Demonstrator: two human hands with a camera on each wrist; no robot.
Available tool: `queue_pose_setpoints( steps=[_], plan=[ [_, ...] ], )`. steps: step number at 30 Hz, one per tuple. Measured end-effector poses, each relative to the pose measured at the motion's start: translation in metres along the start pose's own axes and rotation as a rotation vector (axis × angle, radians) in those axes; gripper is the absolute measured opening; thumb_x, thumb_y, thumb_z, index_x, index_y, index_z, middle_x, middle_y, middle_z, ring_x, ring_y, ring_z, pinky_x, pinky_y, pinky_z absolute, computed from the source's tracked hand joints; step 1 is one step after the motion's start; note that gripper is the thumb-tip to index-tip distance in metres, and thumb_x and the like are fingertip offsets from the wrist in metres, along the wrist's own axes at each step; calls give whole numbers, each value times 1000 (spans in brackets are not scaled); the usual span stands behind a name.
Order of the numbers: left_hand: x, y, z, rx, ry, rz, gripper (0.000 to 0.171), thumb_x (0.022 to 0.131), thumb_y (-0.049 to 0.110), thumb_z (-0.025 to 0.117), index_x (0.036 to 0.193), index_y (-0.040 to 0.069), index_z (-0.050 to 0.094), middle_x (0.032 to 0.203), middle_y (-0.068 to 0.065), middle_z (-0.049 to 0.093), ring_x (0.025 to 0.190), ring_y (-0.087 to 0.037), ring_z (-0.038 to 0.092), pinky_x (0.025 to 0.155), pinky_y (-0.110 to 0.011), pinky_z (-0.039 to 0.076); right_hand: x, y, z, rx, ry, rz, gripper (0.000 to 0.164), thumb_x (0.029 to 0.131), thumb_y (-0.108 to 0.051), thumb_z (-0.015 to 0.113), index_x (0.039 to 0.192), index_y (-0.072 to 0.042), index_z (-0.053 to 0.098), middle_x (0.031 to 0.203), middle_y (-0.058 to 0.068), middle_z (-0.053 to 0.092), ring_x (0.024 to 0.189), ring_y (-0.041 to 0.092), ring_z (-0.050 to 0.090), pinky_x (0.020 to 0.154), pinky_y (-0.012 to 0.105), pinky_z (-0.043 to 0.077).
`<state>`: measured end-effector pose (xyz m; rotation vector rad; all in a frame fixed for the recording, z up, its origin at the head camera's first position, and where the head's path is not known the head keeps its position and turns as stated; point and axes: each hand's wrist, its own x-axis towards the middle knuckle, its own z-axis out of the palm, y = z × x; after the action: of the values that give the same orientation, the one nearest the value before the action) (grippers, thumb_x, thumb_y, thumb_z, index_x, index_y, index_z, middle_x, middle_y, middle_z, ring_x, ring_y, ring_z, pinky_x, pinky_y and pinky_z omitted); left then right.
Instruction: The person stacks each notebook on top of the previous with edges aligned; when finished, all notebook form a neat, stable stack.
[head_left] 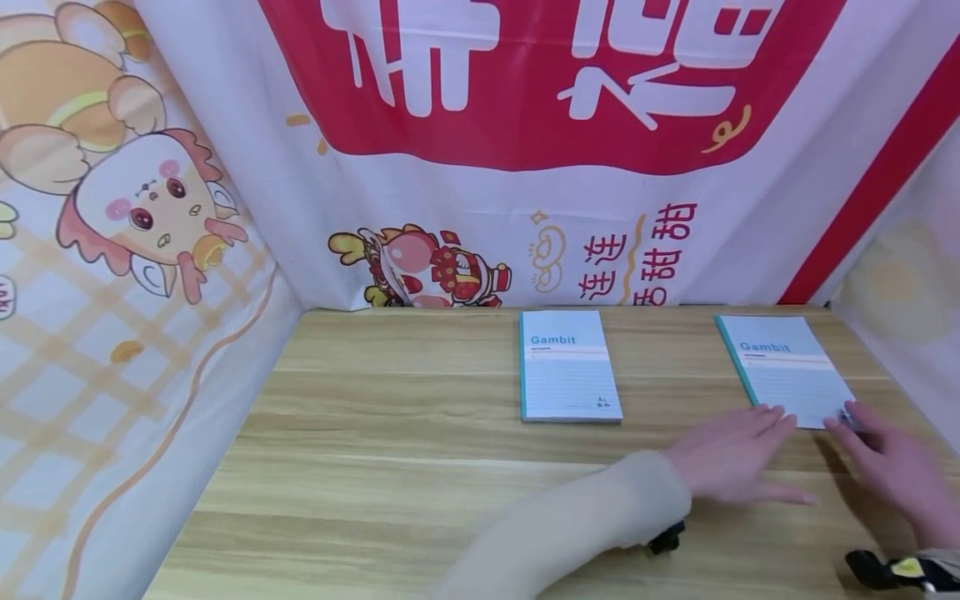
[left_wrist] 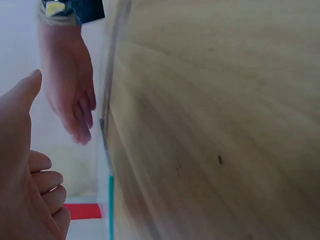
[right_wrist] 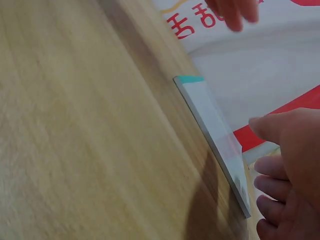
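Two light blue notebooks with teal spines and the word Gambit lie on the wooden table: a middle notebook (head_left: pixel 566 379) and a right notebook (head_left: pixel 787 375). My left hand (head_left: pixel 735 458) reaches in from below, its fingertips right at the near left corner of the right notebook and its thumb held out. By the near right corner is my right hand (head_left: pixel 892 467), thumb and fingers overlapping that corner in the head view. From the right wrist, the right hand (right_wrist: pixel 290 170) shows beside the flat notebook (right_wrist: pixel 212 125), with nothing in its grasp.
The wooden table (head_left: pixel 360 467) meets a white and red printed cloth (head_left: pixel 480 192) at its back edge. Another cloth (head_left: pixel 97 333) with cartoon animals borders the left side, and a pale cloth (head_left: pixel 900 275) borders the right. Dark straps sit on both wrists.
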<state>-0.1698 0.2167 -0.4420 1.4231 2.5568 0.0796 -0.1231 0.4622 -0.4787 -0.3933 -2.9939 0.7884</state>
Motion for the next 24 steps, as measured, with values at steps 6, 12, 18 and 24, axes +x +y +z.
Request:
queue_pose_setpoints(
  steps=[6,12,18,24],
  plan=[
    [17,-3,16,12,-37,-66,95,92,83,30,164,28,3,166,15,2,148,3,-2,115,-12,0,-5,0,7,6,-60,-173,72,112,-35,33,148,21,6,152,45,-4,138,66,1,108,78,5],
    [30,-3,28,42,-29,-89,101,87,88,28,163,29,0,167,16,-1,148,2,-4,116,-15,1,-6,0,7,-8,-104,-249,65,113,-28,32,142,27,14,149,50,0,140,63,-4,113,71,-5],
    [32,4,24,95,-28,-102,103,85,90,28,164,29,1,167,15,0,149,0,-1,118,-17,1,-6,-6,3,-47,-180,-236,67,113,-31,28,144,26,12,149,50,-3,139,65,-5,110,75,-1],
    [26,9,19,85,-42,-103,100,87,88,31,164,28,10,167,15,8,149,0,4,118,-17,2,-9,-13,10,-60,-192,-245,68,113,-33,30,147,24,14,151,48,0,140,64,0,109,77,5]
  ],
)
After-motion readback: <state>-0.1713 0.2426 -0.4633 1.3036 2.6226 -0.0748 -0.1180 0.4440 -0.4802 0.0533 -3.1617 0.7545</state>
